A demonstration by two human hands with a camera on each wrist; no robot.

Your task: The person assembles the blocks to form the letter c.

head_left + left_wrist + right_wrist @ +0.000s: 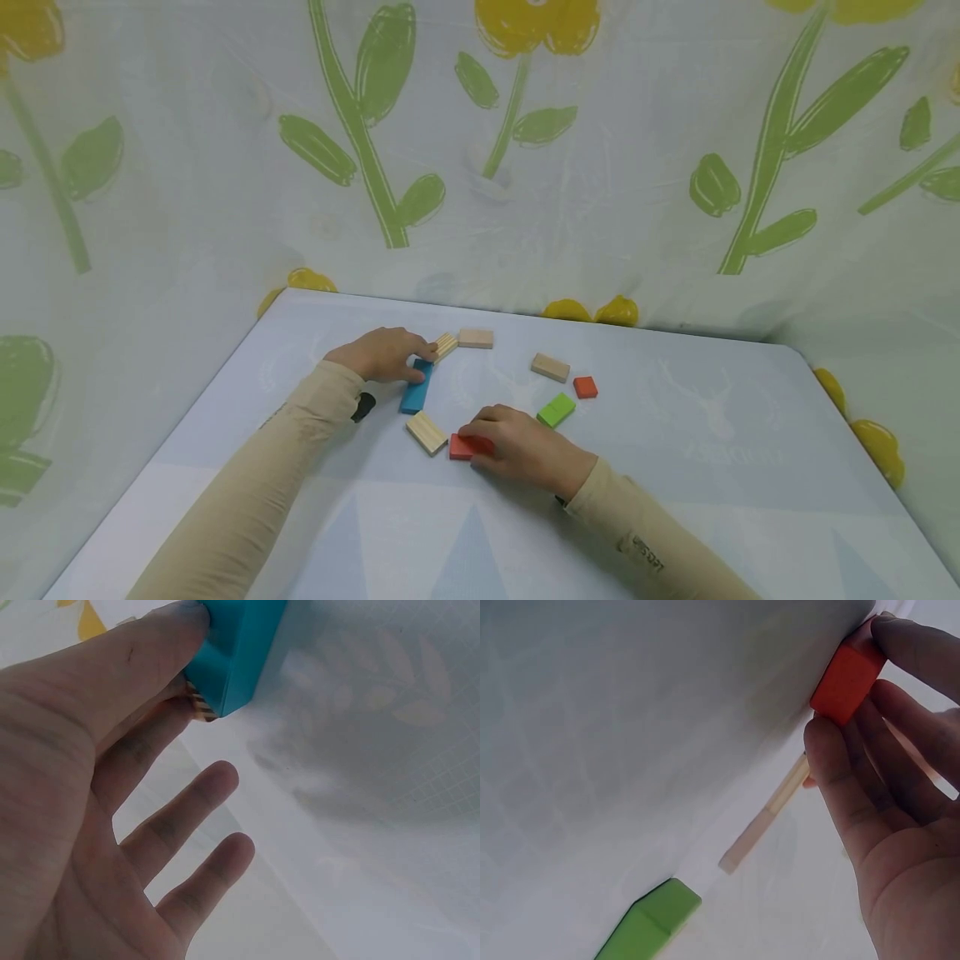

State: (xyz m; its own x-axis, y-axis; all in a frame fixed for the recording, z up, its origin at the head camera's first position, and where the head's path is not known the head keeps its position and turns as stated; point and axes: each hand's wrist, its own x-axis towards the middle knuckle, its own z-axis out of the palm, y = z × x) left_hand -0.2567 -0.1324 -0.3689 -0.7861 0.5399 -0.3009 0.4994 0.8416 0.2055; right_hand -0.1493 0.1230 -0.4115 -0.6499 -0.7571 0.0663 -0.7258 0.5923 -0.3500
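Observation:
On the table, my left hand is at the far end of a long blue block. Its thumb presses the blue block, while the fingertips meet a striped wooden block just behind; the other fingers are spread. My right hand grips a red block between thumb and fingers, low at the table surface. In the right wrist view the red block's end shows between the fingertips. A second striped wooden block lies between the blue and red blocks, its corner close to the red one.
Blocks form a loose ring. A plain wooden block sits at the back, another to its right. A small red-orange block and a green block lie on the right side. Flowered cloth hangs behind the table.

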